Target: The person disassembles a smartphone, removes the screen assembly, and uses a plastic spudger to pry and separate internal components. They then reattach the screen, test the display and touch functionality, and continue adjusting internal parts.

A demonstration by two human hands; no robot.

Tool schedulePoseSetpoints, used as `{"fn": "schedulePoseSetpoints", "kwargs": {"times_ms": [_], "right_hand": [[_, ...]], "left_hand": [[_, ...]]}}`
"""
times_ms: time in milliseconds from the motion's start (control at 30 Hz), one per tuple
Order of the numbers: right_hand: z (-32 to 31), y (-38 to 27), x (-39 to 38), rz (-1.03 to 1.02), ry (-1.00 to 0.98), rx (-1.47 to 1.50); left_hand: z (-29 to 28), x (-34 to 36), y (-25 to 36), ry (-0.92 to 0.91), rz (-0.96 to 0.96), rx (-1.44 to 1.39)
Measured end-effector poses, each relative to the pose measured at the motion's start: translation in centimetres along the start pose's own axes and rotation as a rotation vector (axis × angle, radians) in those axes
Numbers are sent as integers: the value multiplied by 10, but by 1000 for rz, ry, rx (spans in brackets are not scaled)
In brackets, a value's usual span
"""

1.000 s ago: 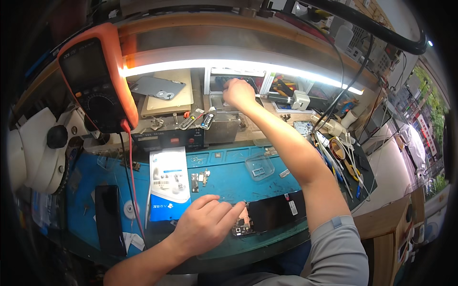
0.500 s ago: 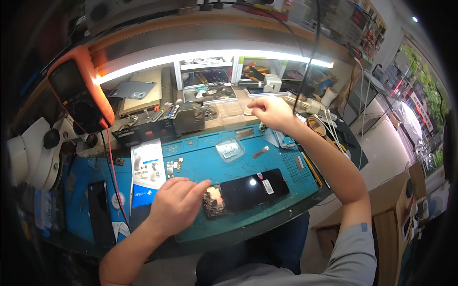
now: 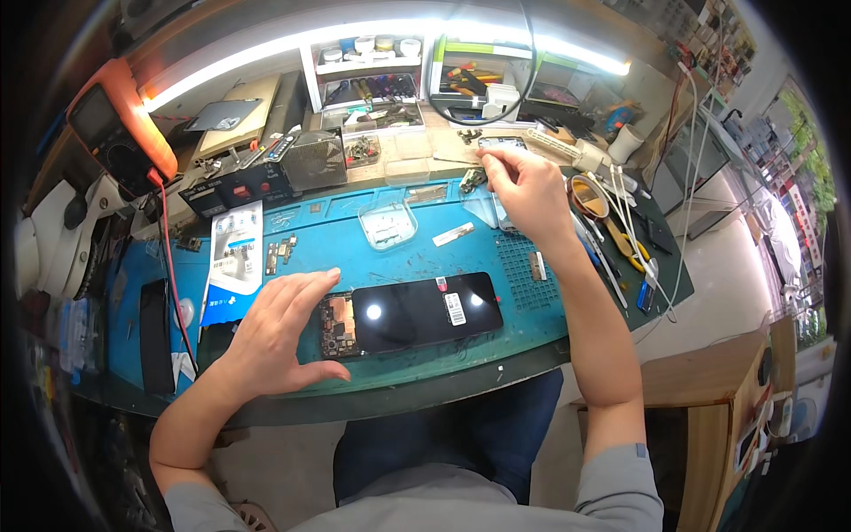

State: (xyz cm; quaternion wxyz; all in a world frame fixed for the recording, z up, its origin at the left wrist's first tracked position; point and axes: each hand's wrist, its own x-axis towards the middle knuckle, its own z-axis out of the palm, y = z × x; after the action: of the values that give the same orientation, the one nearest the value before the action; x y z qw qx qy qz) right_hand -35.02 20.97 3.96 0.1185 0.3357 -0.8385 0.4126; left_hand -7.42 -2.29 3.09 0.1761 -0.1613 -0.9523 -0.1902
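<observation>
A black phone screen lies on the blue work mat, with a white barcode sticker on its glass. At its left end a circuit board is exposed. My left hand is open beside that end, thumb and fingers spread around its corner. Farther back and to the right, my right hand is closed in a pinch at the wooden shelf. Whatever is between its fingertips is too small to make out. A thin, light-coloured strip lies just left of those fingertips.
A clear plastic box sits behind the phone. At left are a blue-and-white packet, another dark phone and an orange multimeter with a hanging red lead. Pliers, cables and a tape roll crowd the right.
My left hand has spread its thumb away from the fingers beside the board. My right hand stays over the shelf, its fingers now pinched and pointing left. The whole view has shifted.
</observation>
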Motion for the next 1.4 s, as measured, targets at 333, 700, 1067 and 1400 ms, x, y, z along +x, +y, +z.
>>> {"fn": "schedulePoseSetpoints", "kwargs": {"times_ms": [333, 700, 1067, 1400], "right_hand": [[-3, -25, -18, -233, -43, -15], [-15, -67, -63, -605, -832, -113], [-16, -74, -67, -598, -808, -30], [-9, -79, -61, -940, -291, -382]], "left_hand": [[0, 0, 3, -64, 14, 5], [3, 2, 3, -63, -68, -6], [5, -5, 1, 80, -22, -54], [-5, -1, -7, 234, 75, 100]]}}
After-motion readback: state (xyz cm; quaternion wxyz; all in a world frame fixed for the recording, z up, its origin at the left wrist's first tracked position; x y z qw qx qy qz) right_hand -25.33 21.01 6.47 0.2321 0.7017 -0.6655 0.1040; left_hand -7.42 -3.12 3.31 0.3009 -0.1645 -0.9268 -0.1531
